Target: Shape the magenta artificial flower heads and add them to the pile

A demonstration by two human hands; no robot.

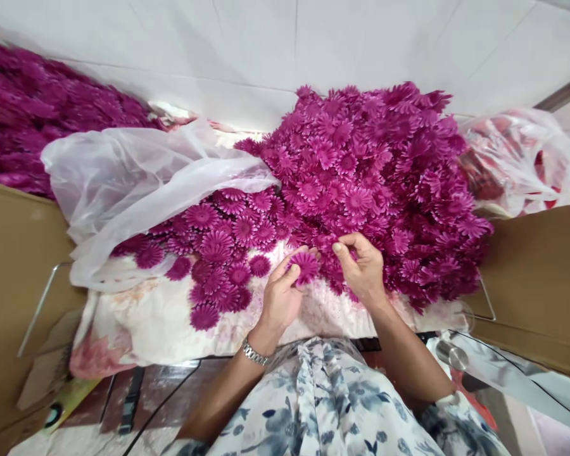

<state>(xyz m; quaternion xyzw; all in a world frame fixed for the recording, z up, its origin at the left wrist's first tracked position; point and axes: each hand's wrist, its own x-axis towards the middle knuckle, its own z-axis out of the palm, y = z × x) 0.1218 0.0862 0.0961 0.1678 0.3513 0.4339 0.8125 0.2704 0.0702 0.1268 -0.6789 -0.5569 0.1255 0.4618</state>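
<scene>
My left hand [281, 296] is closed on a magenta artificial flower head [306, 267], the thumb pressing near its edge and the petals facing up. To the right, my right hand [363, 269] hovers at the front of a large heap of similar flower heads [361, 171]. Its thumb and forefinger are pinched together; what they hold, if anything, is too small to make out. A smaller spread of flower heads [218, 247] lies left of my left hand, on a pale floral cloth [156, 323].
A translucent plastic bag [147, 177] lies over part of the flowers at left. Cardboard boxes stand at the left [19, 253] and right [536, 278]. Another magenta pile [52, 114] fills the far left. Behind is a white wall [247, 44]; a bag with red contents [513, 158] sits at right.
</scene>
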